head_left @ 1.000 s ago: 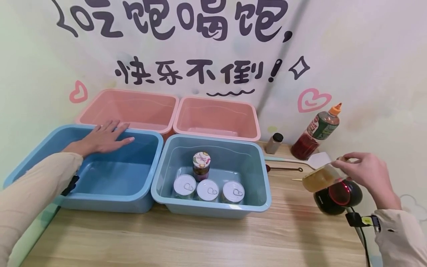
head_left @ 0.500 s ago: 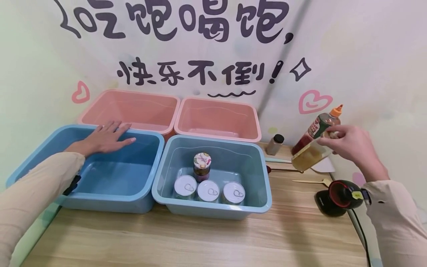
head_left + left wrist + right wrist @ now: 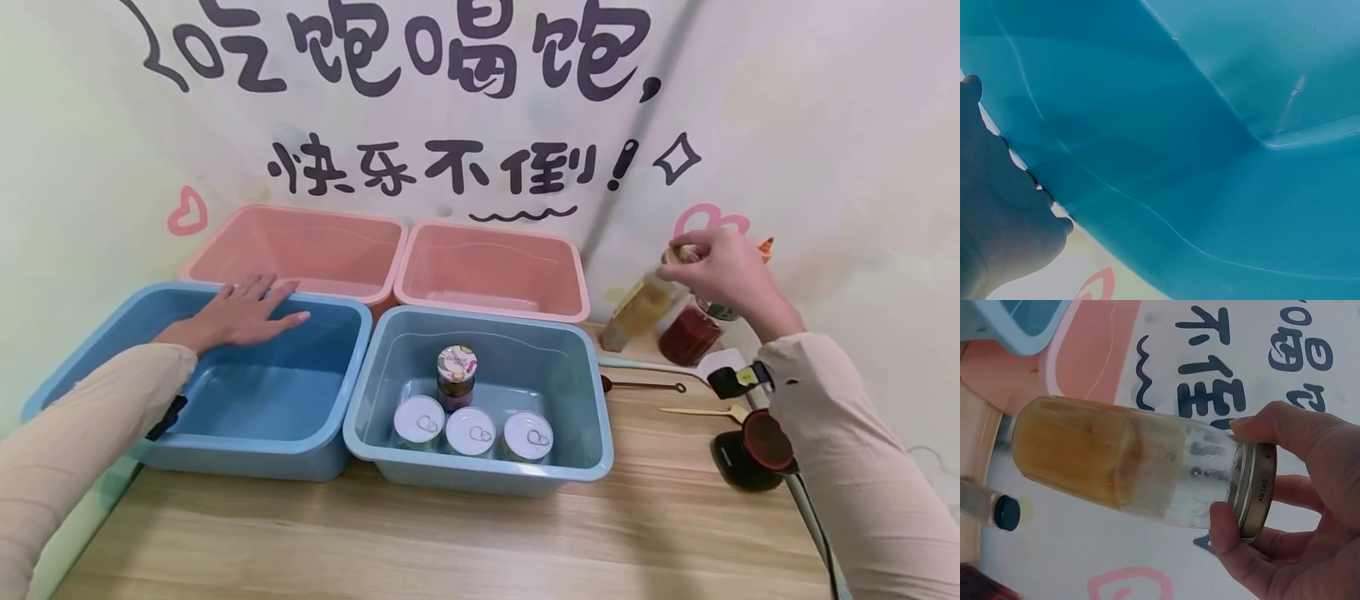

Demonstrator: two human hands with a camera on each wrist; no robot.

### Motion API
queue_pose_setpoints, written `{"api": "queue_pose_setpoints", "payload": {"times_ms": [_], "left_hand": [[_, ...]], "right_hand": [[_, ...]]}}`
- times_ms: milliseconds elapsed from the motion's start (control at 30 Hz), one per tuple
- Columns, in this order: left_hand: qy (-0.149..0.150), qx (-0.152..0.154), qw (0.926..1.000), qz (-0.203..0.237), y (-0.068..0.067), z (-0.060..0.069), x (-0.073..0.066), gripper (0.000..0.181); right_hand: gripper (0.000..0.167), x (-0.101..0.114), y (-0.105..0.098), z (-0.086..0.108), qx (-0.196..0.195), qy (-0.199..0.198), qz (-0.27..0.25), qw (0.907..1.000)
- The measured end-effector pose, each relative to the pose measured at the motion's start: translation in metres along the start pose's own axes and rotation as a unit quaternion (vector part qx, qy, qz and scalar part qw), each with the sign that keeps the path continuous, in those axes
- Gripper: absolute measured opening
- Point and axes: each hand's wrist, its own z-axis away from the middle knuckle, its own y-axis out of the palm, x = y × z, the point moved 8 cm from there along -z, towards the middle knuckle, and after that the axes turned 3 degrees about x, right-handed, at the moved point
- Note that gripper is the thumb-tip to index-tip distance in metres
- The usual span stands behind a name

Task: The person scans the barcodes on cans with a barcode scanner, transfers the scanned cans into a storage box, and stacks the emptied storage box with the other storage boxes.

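Observation:
My right hand (image 3: pixel 723 271) pinches a glass jar (image 3: pixel 642 307) by its gold lid, holding it tilted above the table's back right. Amber content fills part of the jar (image 3: pixel 1104 456) in the right wrist view, where fingers and thumb of the hand (image 3: pixel 1310 506) close round the lid. With fingers straight, my left hand (image 3: pixel 240 313) rests on the back rim of the blue bin (image 3: pixel 262 392); in the left wrist view the hand (image 3: pixel 1004 206) lies along that rim. The jar hides most of a small black-capped bottle in the head view; its cap (image 3: pixel 1007 512) shows in the right wrist view.
A second blue bin (image 3: pixel 480 479) holds cans (image 3: pixel 470 431) and a small jar (image 3: pixel 457 367). Two pink bins (image 3: pixel 491 258) stand behind. To the right are a red sauce bottle (image 3: pixel 688 335), a white spatula (image 3: pixel 652 365), spoons (image 3: pixel 645 386) and a black device (image 3: pixel 746 460).
My right hand has carried the jar left and toward the back, from above the black device to beside the sauce bottle. My left hand stays on the bin rim.

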Motion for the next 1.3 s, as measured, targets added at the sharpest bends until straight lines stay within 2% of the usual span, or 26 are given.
{"api": "queue_pose_setpoints", "payload": {"times_ms": [200, 333, 600, 833, 1067, 1300], "left_hand": [[-0.003, 0.001, 1.0, 0.002, 0.0, 0.0, -0.001, 0.087], [-0.006, 0.003, 1.0, 0.005, 0.001, 0.0, 0.0, 0.087], [-0.009, 0.003, 0.9999, 0.011, 0.002, 0.0, 0.003, 0.084], [-0.012, 0.004, 0.9998, 0.015, 0.001, 0.0, 0.001, 0.082], [-0.012, 0.003, 0.9998, 0.013, 0.001, -0.001, -0.001, 0.083], [-0.014, 0.004, 0.9998, 0.013, 0.002, 0.0, 0.001, 0.085]], "right_hand": [[0.047, 0.031, 0.003, -0.025, 0.01, -0.014, -0.01, 0.9998], [0.041, 0.054, 0.009, -0.041, 0.015, -0.027, -0.014, 0.9994], [0.029, 0.103, 0.022, -0.075, 0.003, -0.086, -0.002, 0.9963], [0.019, 0.14, 0.038, -0.098, 0.018, -0.118, -0.008, 0.9928], [0.031, 0.172, 0.055, -0.111, 0.045, -0.133, -0.035, 0.9894], [0.032, 0.205, 0.072, -0.123, 0.066, -0.151, -0.052, 0.9849]]}}
